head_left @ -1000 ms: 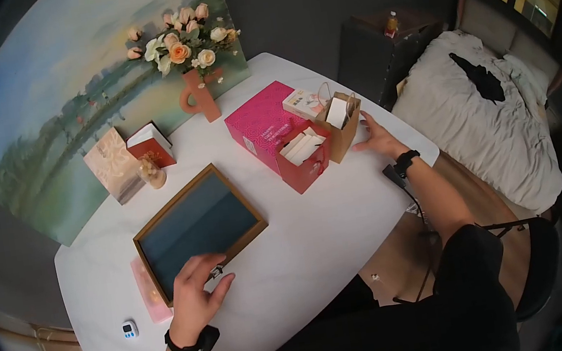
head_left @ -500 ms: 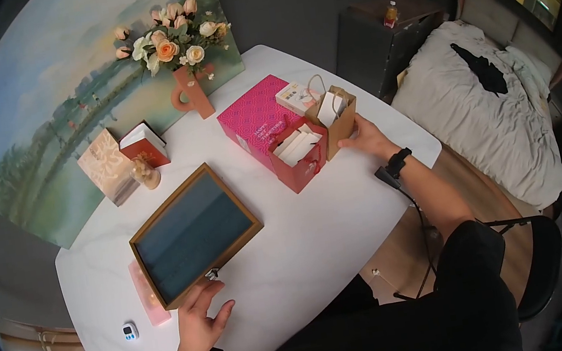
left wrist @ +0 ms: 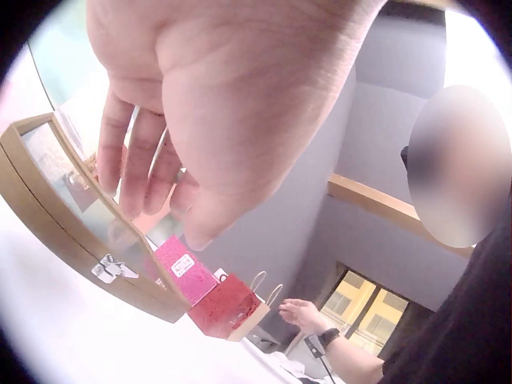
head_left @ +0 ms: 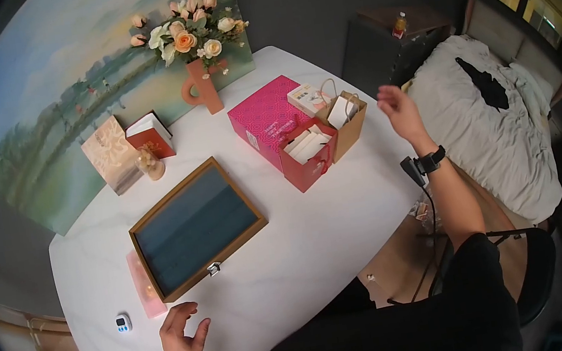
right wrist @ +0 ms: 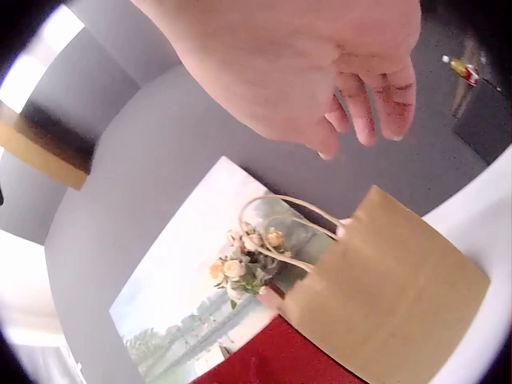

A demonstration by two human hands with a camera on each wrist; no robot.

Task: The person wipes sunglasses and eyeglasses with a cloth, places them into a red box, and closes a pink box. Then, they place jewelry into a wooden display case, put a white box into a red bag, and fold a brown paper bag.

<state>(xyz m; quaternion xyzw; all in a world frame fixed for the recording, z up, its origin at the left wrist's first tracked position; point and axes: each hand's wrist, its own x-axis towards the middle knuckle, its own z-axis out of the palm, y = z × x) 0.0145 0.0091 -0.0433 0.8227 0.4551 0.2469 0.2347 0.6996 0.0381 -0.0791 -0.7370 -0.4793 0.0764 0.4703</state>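
Observation:
Just in front of a wooden display case (head_left: pixel 254 228) with a dark glass top and a metal latch (head_left: pixel 214 268), my left hand (head_left: pixel 181 342) hovers with loosely bent fingers, holding nothing. The left wrist view shows the case's front side and its latch (left wrist: pixel 114 269) beyond the fingers. My right hand (head_left: pixel 399 114) is raised to the right of a brown paper bag (head_left: pixel 354 135), apart from it and empty. In the right wrist view the bag's twisted handles (right wrist: pixel 280 210) stand up below the hand. A red gift bag (head_left: pixel 306 173) with white contents is beside the paper bag.
Behind the bags lie a pink patterned box (head_left: pixel 262 117) and a small white box (head_left: pixel 306 99). A vase (head_left: pixel 206 94) of roses, a red book (head_left: pixel 160 142), a beige box (head_left: pixel 108 155) and a small jar (head_left: pixel 150 166) stand at the back. A pink flat item (head_left: pixel 145 295) lies partly beneath the case.
My left hand has drawn back from the latch toward the table's front edge. My right hand has left the brown bag's side and risen to the right. The case and bags stay put.

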